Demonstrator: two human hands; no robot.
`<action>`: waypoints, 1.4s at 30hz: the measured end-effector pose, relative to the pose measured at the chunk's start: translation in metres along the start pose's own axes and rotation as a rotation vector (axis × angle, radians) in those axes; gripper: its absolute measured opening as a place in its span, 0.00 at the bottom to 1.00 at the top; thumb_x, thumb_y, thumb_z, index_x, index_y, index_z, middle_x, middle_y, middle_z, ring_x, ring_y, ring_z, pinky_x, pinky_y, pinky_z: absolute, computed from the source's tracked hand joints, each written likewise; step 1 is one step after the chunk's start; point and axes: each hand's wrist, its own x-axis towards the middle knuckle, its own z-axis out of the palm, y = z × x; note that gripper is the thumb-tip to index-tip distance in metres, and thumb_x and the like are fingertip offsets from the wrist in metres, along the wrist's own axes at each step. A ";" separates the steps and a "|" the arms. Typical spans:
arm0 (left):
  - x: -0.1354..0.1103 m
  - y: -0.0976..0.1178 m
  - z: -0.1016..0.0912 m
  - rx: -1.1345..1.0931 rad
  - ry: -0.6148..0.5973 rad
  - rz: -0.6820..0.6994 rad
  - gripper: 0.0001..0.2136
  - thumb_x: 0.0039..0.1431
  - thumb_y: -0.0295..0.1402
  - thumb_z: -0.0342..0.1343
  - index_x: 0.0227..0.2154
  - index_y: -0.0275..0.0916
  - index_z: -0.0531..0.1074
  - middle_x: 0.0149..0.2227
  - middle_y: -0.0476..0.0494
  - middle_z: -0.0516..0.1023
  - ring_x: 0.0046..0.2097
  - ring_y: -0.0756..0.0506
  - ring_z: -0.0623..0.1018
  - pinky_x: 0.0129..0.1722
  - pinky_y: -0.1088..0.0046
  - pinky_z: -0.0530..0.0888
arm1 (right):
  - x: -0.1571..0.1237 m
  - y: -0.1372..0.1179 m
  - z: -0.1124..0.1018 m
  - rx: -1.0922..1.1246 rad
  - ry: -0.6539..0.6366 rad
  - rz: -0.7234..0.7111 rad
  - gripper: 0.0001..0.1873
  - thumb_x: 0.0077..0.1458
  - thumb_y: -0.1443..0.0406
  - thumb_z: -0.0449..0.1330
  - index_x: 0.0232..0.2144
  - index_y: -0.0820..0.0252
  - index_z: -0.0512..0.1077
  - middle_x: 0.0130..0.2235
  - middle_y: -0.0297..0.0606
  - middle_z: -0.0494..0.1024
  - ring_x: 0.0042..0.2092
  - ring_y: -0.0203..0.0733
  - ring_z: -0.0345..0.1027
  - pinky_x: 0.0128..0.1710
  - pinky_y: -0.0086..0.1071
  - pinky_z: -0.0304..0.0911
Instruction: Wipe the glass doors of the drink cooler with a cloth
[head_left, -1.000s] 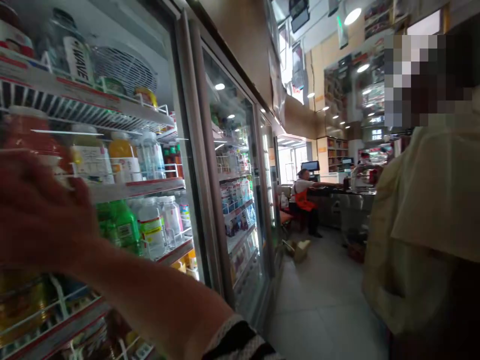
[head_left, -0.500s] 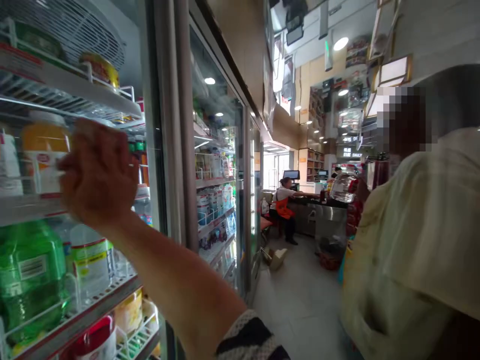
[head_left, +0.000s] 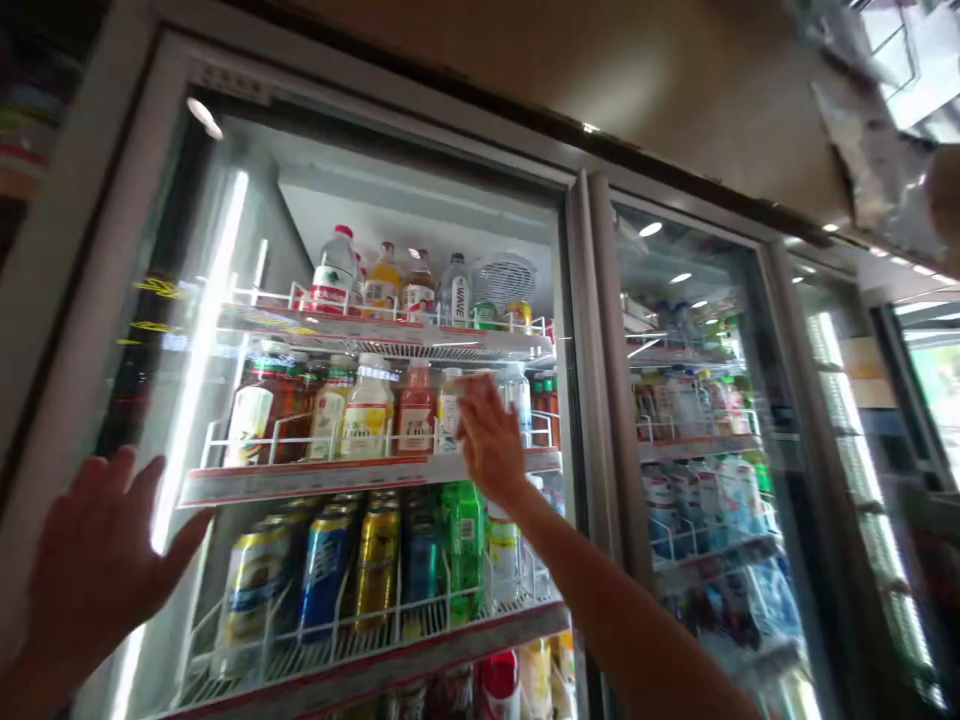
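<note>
Several bottles (head_left: pixel 366 415) stand behind the right grip (head_left: pixel 491 440), closure unclear; left grip (head_left: pixel 101 565) spread apart.

The bare left hand (head_left: pixel 101 575) is upright, thumb splayed; the blurred bare right hand (head_left: pixel 493 445) tops a slanting bare forearm (head_left: pixel 607 600).

A shop: glass-doored coolers (head_left: pixel 600 400) span the frame, their shelves (head_left: pixel 300 484) lined with bottles (head_left: pixel 366 415) and, lower left of centre, cans (head_left: pixel 324 570).

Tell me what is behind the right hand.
On the shelf behind the right hand, a pale-labelled bottle partly shows at its left, a clear bottle at its right; anything between is covered.
</note>
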 end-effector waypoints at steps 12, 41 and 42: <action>-0.002 0.004 0.009 0.023 0.083 -0.039 0.35 0.55 0.45 0.42 0.63 0.58 0.32 0.67 0.58 0.32 0.66 0.35 0.46 0.62 0.49 0.50 | -0.049 -0.055 0.013 0.081 -0.098 -0.357 0.27 0.58 0.63 0.49 0.60 0.51 0.57 0.65 0.28 0.54 0.68 0.45 0.34 0.63 0.46 0.47; -0.007 -0.008 0.023 0.053 0.228 0.002 0.33 0.56 0.46 0.47 0.63 0.59 0.39 0.66 0.57 0.42 0.65 0.40 0.52 0.62 0.54 0.55 | -0.021 0.075 -0.015 -0.019 0.055 -0.024 0.26 0.62 0.65 0.43 0.62 0.57 0.54 0.66 0.39 0.52 0.68 0.47 0.32 0.64 0.50 0.45; -0.006 -0.007 0.023 0.045 0.228 -0.003 0.34 0.56 0.46 0.47 0.62 0.61 0.38 0.66 0.60 0.41 0.65 0.41 0.52 0.62 0.54 0.54 | -0.026 0.070 -0.012 -0.019 0.058 -0.030 0.26 0.62 0.65 0.43 0.62 0.56 0.53 0.66 0.38 0.51 0.68 0.47 0.31 0.64 0.51 0.44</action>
